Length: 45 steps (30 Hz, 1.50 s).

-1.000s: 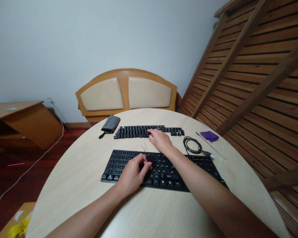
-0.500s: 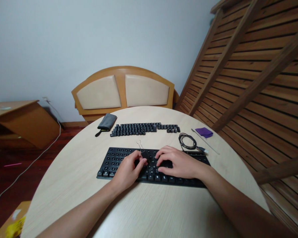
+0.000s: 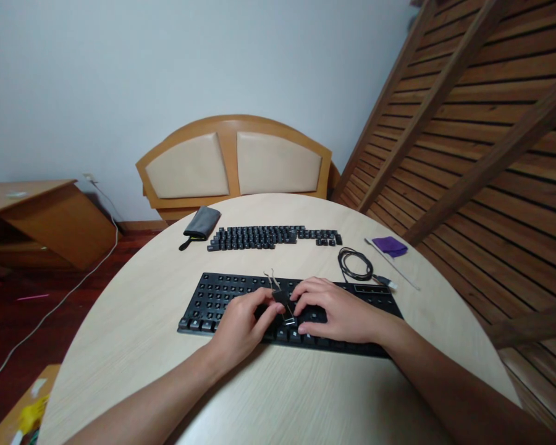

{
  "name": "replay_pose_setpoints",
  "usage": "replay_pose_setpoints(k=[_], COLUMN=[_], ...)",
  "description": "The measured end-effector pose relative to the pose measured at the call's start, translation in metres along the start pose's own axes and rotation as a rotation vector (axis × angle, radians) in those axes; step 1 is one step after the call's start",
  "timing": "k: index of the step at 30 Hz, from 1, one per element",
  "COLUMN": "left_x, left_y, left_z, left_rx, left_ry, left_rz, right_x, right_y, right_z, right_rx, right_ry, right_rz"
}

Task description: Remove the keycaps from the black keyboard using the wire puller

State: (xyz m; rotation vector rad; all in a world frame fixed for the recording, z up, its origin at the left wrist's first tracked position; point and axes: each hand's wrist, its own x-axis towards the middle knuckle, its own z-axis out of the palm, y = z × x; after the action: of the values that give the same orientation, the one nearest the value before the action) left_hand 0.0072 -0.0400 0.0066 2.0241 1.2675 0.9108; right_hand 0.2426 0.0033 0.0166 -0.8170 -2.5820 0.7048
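Observation:
My left hand [image 3: 241,320] pinches a keycap puller [image 3: 282,298] by its small black body between thumb and fingers. Thin wires stick out at both of its ends, and the lower ones reach down to the keyboard. My right hand [image 3: 336,311] rests over the black keyboard [image 3: 208,295] just right of the puller, its fingers bent and the thumb apart from them. Many key positions on the keyboard are bare of caps, while the bottom row still has several. Both hands cover the middle of the board.
Removed keycaps [image 3: 254,237] lie in rows behind the keyboard. A grey pouch [image 3: 202,223] is at the back left of the round table [image 3: 134,321]. To the right lie a coiled USB cable [image 3: 354,264], a thin rod [image 3: 391,264] and a purple cloth [image 3: 390,246].
My left hand has moved right along the keyboard with the keycap puller, which now sits nearer my right hand. The view has shifted slightly; my right hand stays over the keyboard.

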Motion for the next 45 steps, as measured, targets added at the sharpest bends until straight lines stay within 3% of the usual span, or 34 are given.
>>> replay_pose_setpoints(k=[22, 31, 36, 41, 45], left_x=[-0.0007, 0.0023, 0.0010, -0.0045, -0.0045], left_y=[0.0036, 0.0008, 0.0038, 0.0053, 0.0023], left_z=[0.0026, 0.0032, 0.0041, 0.0061, 0.0081], left_rx=[0.014, -0.011, 0.017, 0.126, 0.132], left_ry=[-0.037, -0.022, -0.085, -0.124, -0.090], left_rz=[0.091, 0.014, 0.072, 0.231, 0.175], right_x=[0.0016, 0.0009, 0.0022, 0.0010, 0.0012], right_y=[-0.0023, -0.0013, 0.0000, 0.0002, -0.0028], right_z=[0.0007, 0.0019, 0.0023, 0.0024, 0.0050], right_rx=[-0.005, -0.021, -0.021, -0.028, -0.030], right_ry=[-0.003, -0.005, -0.002, 0.019, 0.046], right_rz=[-0.031, -0.026, -0.042, -0.058, -0.071])
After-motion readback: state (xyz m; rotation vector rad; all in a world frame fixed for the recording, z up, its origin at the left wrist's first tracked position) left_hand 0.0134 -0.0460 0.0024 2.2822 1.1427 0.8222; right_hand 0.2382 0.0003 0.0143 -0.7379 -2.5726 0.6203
